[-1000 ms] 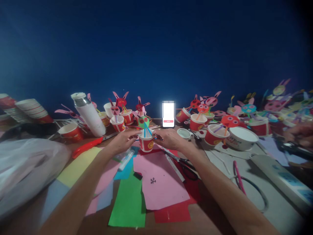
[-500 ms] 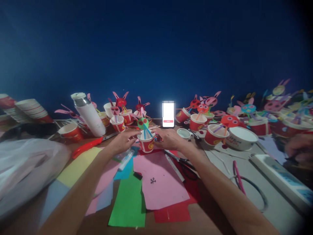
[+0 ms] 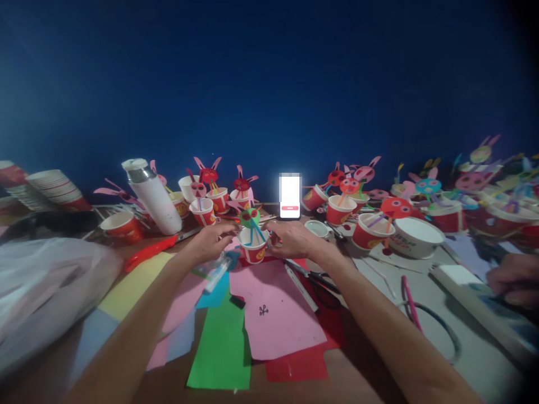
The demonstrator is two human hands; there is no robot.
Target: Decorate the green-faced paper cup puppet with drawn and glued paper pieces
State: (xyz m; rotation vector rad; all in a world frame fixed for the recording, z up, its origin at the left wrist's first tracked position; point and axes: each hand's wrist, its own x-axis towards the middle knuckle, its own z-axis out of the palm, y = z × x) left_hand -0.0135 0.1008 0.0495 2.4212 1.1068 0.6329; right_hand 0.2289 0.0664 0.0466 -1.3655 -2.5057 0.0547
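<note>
A small red paper cup (image 3: 254, 252) stands on the pink paper (image 3: 278, 311) in the middle of the table. Blue straws and a green paper face (image 3: 250, 216) stick up out of it. My left hand (image 3: 210, 242) sits at the cup's left side, fingers curled and pinched at its rim. My right hand (image 3: 293, 240) is at the cup's right side, fingers pinched on something small I cannot make out.
Coloured sheets, including a green sheet (image 3: 221, 348), cover the near table. A glue stick (image 3: 217, 275), scissors (image 3: 314, 276), a red cutter (image 3: 149, 252), a white bottle (image 3: 152, 196) and a lit phone (image 3: 290, 195) lie around. Several finished cup figures (image 3: 341, 207) line the back. Another person's hand (image 3: 514, 279) is at far right.
The cup has tilted and shifted slightly, and the green face moved right. The other person's hand at far right moved down and nearer.
</note>
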